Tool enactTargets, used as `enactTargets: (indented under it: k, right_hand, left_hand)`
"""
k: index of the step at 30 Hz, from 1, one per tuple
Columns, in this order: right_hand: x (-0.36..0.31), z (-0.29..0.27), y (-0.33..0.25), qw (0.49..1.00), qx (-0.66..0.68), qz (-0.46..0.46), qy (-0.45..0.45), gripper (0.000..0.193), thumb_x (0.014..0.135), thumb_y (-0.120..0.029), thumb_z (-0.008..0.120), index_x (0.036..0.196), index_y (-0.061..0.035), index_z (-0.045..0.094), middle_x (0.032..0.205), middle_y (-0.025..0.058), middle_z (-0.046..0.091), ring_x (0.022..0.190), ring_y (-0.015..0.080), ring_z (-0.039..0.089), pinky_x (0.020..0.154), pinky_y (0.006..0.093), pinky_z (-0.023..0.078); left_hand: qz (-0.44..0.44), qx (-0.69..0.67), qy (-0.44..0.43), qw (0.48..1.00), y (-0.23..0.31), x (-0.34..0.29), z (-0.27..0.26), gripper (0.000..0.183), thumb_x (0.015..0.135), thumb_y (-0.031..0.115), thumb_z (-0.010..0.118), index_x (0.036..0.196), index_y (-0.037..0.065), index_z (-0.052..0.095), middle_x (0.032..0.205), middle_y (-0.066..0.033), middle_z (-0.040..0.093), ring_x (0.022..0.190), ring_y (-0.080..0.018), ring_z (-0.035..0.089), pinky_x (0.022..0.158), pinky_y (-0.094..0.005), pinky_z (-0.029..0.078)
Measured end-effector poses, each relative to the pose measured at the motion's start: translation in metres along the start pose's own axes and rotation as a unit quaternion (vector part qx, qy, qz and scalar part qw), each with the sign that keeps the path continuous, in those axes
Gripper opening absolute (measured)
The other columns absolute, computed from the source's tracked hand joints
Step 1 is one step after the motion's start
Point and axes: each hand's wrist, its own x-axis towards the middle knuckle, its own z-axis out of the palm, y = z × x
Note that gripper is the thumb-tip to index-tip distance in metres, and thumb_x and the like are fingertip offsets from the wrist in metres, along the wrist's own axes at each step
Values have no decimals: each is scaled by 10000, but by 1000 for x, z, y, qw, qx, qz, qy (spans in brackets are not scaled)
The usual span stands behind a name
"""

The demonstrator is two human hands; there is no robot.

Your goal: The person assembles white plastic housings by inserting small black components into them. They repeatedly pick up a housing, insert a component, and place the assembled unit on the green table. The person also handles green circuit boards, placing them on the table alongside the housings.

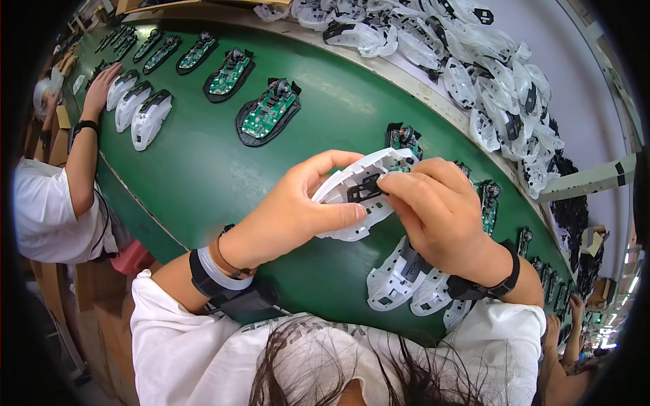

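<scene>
My left hand (291, 203) grips a white plastic shell (347, 186) by its left side, thumb over the near rim. The shell's hollow inside faces up, above the green table. Inside it lies a small black plastic part (364, 190). My right hand (437, 203) is closed, its thumb and fingertips pinched at the end of that black part; whether they grip it or only press on it is hard to see. Just beyond the shell stands a black base with a green circuit board (404, 138), partly covered by my hands. White shells with dark insets (396, 277) lie below my right hand.
Black bases with green circuit boards (271, 111) line the green table (203, 149). White shells (151, 120) sit at the left, beside a co-worker's hand (101, 88). Bagged white shells (497, 88) heap on the shelf behind a raised ledge. Another person's arms (567, 338) show at far right.
</scene>
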Motion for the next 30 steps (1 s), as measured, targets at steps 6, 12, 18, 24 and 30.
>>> enactTargets:
  k: [6, 12, 18, 24, 30]
  right_hand:
    - [6, -2, -4, 999, -6, -34, -10, 345, 673, -65, 630, 1017, -31, 622, 775, 25, 591, 717, 166, 546, 569, 296, 406]
    - [8, 11, -5, 998, -53, -31, 2, 370, 678, -86, 632, 1040, -15, 609, 765, 19, 558, 665, 155, 511, 552, 293, 380]
    - [11, 13, -9, 994, -97, -57, 1, 381, 687, -103, 627, 1056, -10, 607, 719, 9, 512, 617, 155, 470, 539, 294, 352]
    - [9, 16, -2, 997, -72, -31, -21, 398, 712, -88, 617, 1102, -12, 597, 700, 14, 527, 634, 165, 492, 556, 297, 359]
    - [9, 5, -6, 997, 66, 2, 33, 460, 677, -34, 716, 1118, -18, 586, 874, 87, 570, 783, 240, 560, 699, 334, 441]
  left_hand:
    - [-6, -20, -28, 999, 3, 2, -7, 403, 841, 89, 586, 1230, 17, 508, 1067, -25, 586, 959, -86, 564, 810, -244, 464]
    - [19, 77, 69, 994, 4, 0, -3, 347, 790, 36, 560, 1133, -11, 563, 915, 0, 602, 790, -47, 543, 699, -209, 462]
    - [16, 92, 32, 995, 6, -2, -11, 371, 807, 62, 582, 1171, 8, 533, 952, 11, 580, 844, -51, 541, 751, -213, 448]
    - [44, 10, 30, 999, 2, -1, -10, 396, 781, 4, 547, 1176, -25, 548, 1000, -28, 609, 840, -69, 557, 722, -226, 470]
    - [62, 93, 90, 990, -2, -1, -7, 339, 771, -15, 510, 1097, -40, 600, 923, -17, 638, 797, -50, 551, 696, -221, 465]
